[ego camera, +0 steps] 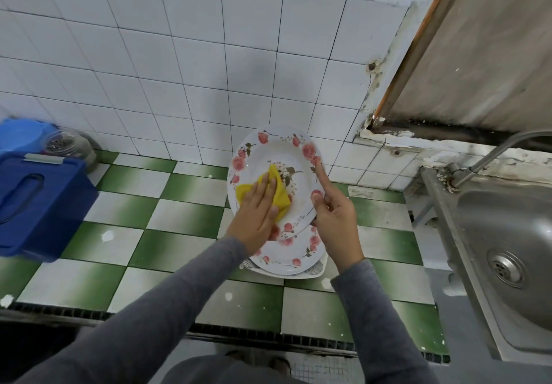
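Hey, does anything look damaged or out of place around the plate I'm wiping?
Yes. The wall corner is cracked and flaking, with dark stains on the ledge behind the sink. White specks dot the green counter tiles. The plate itself looks intact.

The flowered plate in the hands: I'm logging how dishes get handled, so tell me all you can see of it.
The flowered plate is white and glossy, with pink roses round its rim and a leafy sprig in its well. It is tilted up, face toward the camera, over a stack of plates on the tiled counter. The right hand grips its right edge, forefinger along the rim. The left hand presses a yellow cloth against its face with straight fingers.
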The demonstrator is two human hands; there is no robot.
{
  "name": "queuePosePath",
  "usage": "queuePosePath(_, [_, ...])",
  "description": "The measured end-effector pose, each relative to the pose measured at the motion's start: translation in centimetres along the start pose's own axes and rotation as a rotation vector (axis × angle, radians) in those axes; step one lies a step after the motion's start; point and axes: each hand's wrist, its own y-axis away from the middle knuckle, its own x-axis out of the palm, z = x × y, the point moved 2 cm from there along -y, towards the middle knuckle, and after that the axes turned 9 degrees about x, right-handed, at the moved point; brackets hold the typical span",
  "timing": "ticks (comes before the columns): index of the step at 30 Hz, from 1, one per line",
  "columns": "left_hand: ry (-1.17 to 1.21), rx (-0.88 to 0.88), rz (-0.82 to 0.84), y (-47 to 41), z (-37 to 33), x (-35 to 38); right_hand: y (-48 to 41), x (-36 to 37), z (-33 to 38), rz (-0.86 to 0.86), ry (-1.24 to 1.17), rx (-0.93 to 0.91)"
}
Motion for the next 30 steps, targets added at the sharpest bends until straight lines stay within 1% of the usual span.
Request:
queuePosePath(4, [0.203, 0.025, -0.065, -0.7, -3.0, 0.7, -0.3, 0.7, 0.2, 0.003, 0.041, -0.005])
queuePosePath(8, [0.180, 0.078, -0.161, -2.8, -3.4, 0.1, -0.1, 1.6, 0.8, 0.044, 0.070, 0.006])
queuePosePath(11, [0.127, -0.002, -0.256, -3.8, -3.1, -0.9, 0.5, 2.0, 1.1, 0.086, 0.079, -0.003])
queuePosePath(12, [0.086, -0.026, -0.276, -4.0, -2.8, -1.1, 0.7, 2.0, 1.0, 0.103, 0.089, -0.004])
queuePosePath(14, [-0.087, -0.062, -0.279, -4.2, -1.4, -1.8, 1.0, 1.7, 0.7, 0.117, 0.098, -0.005])
queuePosePath(17, [-0.344, -0.122, -0.215, -4.2, 2.3, -3.4, 1.1, 0.5, 0.3, 0.068, 0.045, -0.011])
queuePosePath(19, [-0.406, -0.061, -0.145, -3.8, 3.8, -3.9, 1.2, -0.1, 0.4, 0.038, -0.007, -0.022])
queuePosePath(22, [-0.337, 0.054, -0.048, -3.2, 4.0, -3.2, 1.0, -0.1, 0.6, 0.020, -0.064, -0.041])
queuePosePath(25, [-0.157, 0.045, 0.042, -2.8, 2.8, -2.0, 0.5, 0.2, 0.6, 0.011, -0.069, -0.040])
queuePosePath(28, [0.040, 0.061, 0.033, -2.1, 0.3, -1.4, -0.2, 0.4, 0.2, -0.005, -0.088, 0.000])
queuePosePath(30, [0.111, 0.077, 0.034, -1.8, -1.3, -1.4, -0.7, 0.6, 0.1, -0.027, -0.098, 0.024])
